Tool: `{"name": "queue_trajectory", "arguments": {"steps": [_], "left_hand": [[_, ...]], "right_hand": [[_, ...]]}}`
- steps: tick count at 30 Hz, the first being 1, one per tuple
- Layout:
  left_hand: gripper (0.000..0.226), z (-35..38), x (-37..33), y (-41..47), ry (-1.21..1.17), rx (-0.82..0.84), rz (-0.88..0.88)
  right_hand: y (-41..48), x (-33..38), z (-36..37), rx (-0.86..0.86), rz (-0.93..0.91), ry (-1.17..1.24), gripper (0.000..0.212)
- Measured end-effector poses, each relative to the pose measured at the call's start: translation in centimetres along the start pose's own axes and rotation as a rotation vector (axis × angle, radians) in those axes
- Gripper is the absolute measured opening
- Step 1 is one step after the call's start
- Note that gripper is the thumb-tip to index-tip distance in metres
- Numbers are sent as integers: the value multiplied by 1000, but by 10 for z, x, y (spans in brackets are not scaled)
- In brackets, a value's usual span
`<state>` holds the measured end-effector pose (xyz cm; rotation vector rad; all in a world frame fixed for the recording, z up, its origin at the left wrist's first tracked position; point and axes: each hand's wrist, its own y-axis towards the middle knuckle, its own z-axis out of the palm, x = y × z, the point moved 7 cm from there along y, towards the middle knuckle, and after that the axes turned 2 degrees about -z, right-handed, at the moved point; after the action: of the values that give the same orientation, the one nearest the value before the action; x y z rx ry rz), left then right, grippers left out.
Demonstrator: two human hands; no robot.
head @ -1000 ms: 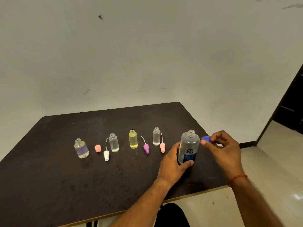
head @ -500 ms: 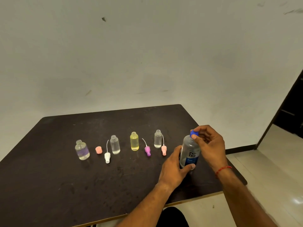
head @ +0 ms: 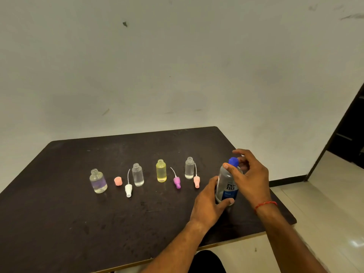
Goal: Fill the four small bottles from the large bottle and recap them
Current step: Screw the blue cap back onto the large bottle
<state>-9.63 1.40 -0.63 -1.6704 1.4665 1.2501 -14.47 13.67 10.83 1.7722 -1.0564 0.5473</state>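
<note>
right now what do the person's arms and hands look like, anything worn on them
Both forearms are bare up to the frame's edge, no sleeves and no gloves. The right hand has a thin red thread bracelet round its wrist. The left hand and its wrist wear nothing; no watch or rings show.

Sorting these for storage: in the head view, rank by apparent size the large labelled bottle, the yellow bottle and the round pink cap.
1. Large labelled bottle, clearly biggest, though nearest the camera.
2. Yellow bottle.
3. Round pink cap.
</note>
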Motion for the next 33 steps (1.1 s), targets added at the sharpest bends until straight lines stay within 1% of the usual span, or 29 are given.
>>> {"name": "queue_trajectory", "arguments": {"steps": [2,3,5,7,10,14,17,18,21,24,27,30,33], "left_hand": [[69,0,0,1,-4,0,2],[69,0,1,1,-4,0,4],[68,0,1,0,-7,1,5],[67,0,2,0,-15,-2,-1],[67,-1,1,0,-14,-2,-3],[67,1,1,0,-14,-2,-1],[67,1,1,1,-5,4,-7],[66,1,1,1,-1,5,-9],[65,-1,0,0,6,0,-5],[65,-2,0,-1,2,-3,-1],[64,-1,-1,-1,1,2,-2],[65,-1,-1,-2,-7,2,-6],[64,-1,-3,-2,-11,-1,-5]], "right_hand": [[1,1,1,50,-23,56,53],[1,1,2,71,-35,74,53],[0,-1,3,83,-50,52,44],[-1,-2,2,42,-58,18,34],[1,-1,1,-18,-44,-10,30],[3,-1,2,-44,-6,-31,36],[1,-1,2,-24,17,-7,52],[1,-1,1,-20,9,24,54],[-2,3,0,-10,-57,96,46],[-4,1,1,-1,-99,43,28],[-1,1,1,-33,-81,1,22],[2,4,1,-60,-40,-40,24],[2,6,1,-73,-5,-76,35]]}}
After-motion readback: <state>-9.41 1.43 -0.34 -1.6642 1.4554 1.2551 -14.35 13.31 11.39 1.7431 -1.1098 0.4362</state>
